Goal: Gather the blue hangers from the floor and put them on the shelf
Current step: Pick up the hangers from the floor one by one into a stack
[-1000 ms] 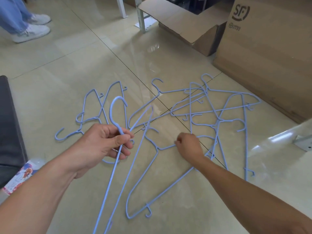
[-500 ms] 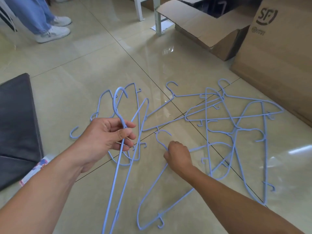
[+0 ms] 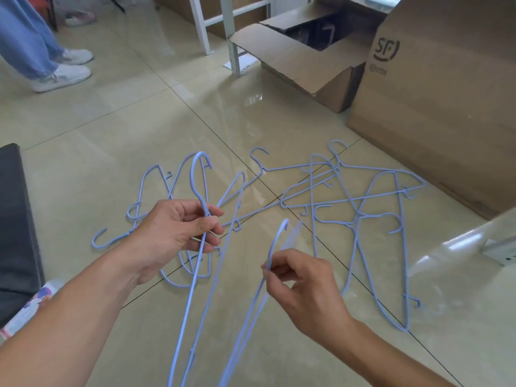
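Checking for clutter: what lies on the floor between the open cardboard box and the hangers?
In the head view, only bare glossy tile floor separates the open cardboard box from the blue hangers on the floor; nothing lies there.

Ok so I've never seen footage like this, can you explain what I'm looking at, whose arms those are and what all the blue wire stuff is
There is no machine here. The picture comes from a camera worn on a person's head, looking down at their own arms. The left hand grips one blue hanger near its hook, and the right hand pinches a second hanger the same way. More blue hangers lie tangled on the shiny tiled floor. Behind them stand cardboard boxes, one open. At top left are another person's legs and white shoes.
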`<action>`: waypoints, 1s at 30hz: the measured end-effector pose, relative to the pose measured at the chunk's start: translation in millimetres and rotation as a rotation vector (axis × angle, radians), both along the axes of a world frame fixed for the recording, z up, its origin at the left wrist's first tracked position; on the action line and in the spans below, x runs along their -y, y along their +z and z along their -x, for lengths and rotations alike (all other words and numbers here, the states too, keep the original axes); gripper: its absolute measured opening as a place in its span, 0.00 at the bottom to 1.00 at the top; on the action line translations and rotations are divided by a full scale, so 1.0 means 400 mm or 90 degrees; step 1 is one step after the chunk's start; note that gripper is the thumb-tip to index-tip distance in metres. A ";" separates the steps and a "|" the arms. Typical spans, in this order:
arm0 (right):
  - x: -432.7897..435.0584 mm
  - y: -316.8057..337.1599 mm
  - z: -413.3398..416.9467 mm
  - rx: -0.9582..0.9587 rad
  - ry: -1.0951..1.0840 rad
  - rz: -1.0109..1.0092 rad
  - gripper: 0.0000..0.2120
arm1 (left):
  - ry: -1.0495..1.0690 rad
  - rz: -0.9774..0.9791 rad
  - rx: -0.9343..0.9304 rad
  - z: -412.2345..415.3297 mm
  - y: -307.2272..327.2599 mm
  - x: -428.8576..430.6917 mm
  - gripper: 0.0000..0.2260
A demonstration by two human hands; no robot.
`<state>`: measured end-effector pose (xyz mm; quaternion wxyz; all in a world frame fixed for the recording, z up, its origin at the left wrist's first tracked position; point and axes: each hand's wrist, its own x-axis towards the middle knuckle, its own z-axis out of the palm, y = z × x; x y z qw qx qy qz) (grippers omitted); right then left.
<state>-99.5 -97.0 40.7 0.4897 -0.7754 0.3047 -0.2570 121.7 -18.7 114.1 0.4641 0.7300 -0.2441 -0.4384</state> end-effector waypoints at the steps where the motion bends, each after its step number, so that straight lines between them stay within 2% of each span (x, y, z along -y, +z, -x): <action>1: -0.001 0.019 0.007 0.033 -0.006 -0.006 0.04 | -0.009 0.001 -0.002 0.009 0.001 0.008 0.06; 5: 0.032 0.082 -0.002 0.086 -0.022 0.023 0.06 | -0.044 0.008 -0.014 0.056 0.004 0.037 0.07; 8: 0.072 0.107 -0.034 0.075 -0.021 0.045 0.06 | -0.083 0.016 -0.046 0.094 0.002 0.057 0.09; 11: 0.101 0.107 -0.061 0.056 -0.022 0.014 0.06 | -0.116 0.030 -0.054 0.128 -0.005 0.076 0.10; 15: 0.118 0.106 -0.065 0.052 -0.047 -0.033 0.08 | -0.135 0.037 -0.006 0.156 -0.018 0.099 0.13; 18: 0.127 0.108 -0.064 0.065 -0.038 0.001 0.12 | -0.145 0.040 0.046 0.171 -0.023 0.111 0.12; 21: 0.139 0.109 -0.070 0.065 -0.029 0.033 0.07 | -0.147 0.055 0.081 0.181 -0.027 0.123 0.13; 25: 0.159 0.101 -0.066 0.038 -0.006 0.016 0.05 | -0.116 0.076 0.021 0.175 -0.035 0.137 0.18; 28: 0.174 0.092 -0.059 0.043 0.012 -0.008 0.10 | -0.129 0.072 -0.052 0.177 -0.051 0.148 0.14; 30: 0.186 0.085 -0.059 0.046 0.014 -0.021 0.10 | -0.128 0.070 -0.067 0.182 -0.064 0.158 0.11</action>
